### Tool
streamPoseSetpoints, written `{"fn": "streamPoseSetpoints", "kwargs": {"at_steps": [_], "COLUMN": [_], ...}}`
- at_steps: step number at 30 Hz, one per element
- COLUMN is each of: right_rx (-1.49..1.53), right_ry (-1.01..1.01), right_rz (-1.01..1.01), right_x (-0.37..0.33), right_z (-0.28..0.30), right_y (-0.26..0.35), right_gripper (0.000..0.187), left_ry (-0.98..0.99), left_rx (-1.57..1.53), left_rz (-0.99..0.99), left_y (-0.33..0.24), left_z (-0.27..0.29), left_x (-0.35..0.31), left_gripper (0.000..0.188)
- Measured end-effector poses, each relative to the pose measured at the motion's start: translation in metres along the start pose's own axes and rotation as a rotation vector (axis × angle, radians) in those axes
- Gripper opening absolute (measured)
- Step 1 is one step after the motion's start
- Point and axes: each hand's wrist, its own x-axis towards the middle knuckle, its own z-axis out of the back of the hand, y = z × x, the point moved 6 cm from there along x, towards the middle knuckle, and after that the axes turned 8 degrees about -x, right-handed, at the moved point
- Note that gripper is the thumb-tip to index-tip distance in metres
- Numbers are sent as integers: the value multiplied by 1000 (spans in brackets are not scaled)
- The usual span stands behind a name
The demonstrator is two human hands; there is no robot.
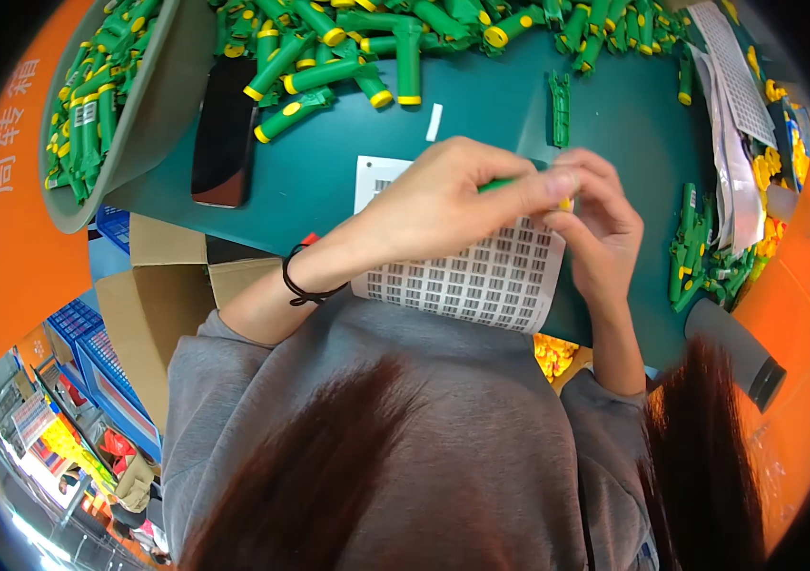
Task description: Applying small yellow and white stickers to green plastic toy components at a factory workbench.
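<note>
1. Green-and-yellow piece [495, 185]: mostly hidden between the hands, over label sheet [467, 276]
2. Left hand [457, 195]: pinched narrow, holding the piece
3. Right hand [607, 224]: curled beside it, grip cannot be told
4. Green parts [409, 62]: heaped across table's [319, 171] far side

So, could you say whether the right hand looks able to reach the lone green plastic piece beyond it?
Probably yes: the lone green plastic piece lies just beyond the right hand with nothing visible between, though it appears busy with a green-and-yellow piece.
</note>
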Motion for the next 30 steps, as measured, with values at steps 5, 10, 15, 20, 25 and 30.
{"fn": "streamPoseSetpoints", "kwargs": {"at_steps": [5, 10, 15, 20, 25, 30], "right_rx": [-850, -948, -574, 22, 217, 239], "right_ry": [-41, 118, 41, -93, -225, -263], "right_rz": [-66, -175, -456, -501, -537, -530], "right_x": [-4, -14, -21, -34, -46, -50], "right_z": [35, 30, 26, 21, 24, 22], "right_y": [21, 2, -11, -27, -36, -39], "right_gripper": [51, 39, 33, 24, 24, 23], "left_ry": [-780, -1257, -342, -331, -399, -404], "left_rx": [910, 1079, 838, 732, 793, 781], "left_rz": [-664, -699, -694, -687, -689, -778], "left_y": [-92, -117, -24, 21, 23, 27], "left_z": [127, 154, 24, -14, -7, -4], "left_x": [-82, -120, -41, -11, -15, -17], "left_gripper": [32, 24, 28, 28, 25, 22]}}
